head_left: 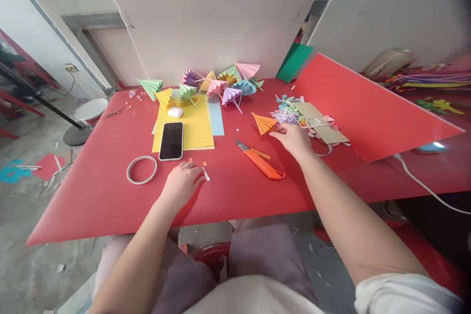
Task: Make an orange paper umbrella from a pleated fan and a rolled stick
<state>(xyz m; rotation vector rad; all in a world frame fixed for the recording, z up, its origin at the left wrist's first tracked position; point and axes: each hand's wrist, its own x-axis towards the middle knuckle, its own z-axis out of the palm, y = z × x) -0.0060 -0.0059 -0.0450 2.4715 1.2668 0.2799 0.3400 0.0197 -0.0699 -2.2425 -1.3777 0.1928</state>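
Right hand point(295, 141) pinches an orange fan point(263, 123) just beyond the knife point(263, 165)

The right hand is nearly closed, thumb and fingertips together on the narrow right end of the fan, which is held beyond the knife, its pleats spreading leftward. The left hand point(181, 180) is well left of the knife, low over the table point(99, 201), its fingers curled and close together. A white strip point(206, 173) lies at its fingertips; whether they grip it I cannot tell.

Right beside the knife's handle lies an orange strip point(262, 154). Left of the knife, past the left hand, are a phone point(171, 141) and, farther left, a tape roll point(128, 170). Yellow paper point(198, 125) lies left of and beyond the knife, partly under the phone, with a white case point(175, 112) on it. Farther beyond the knife, pleated parasols point(231, 95) in many colours crowd along the wall point(221, 19). Beyond and right of the knife is a heap of paper strips point(286, 117); farther right, a red board point(368, 113) stands tilted.
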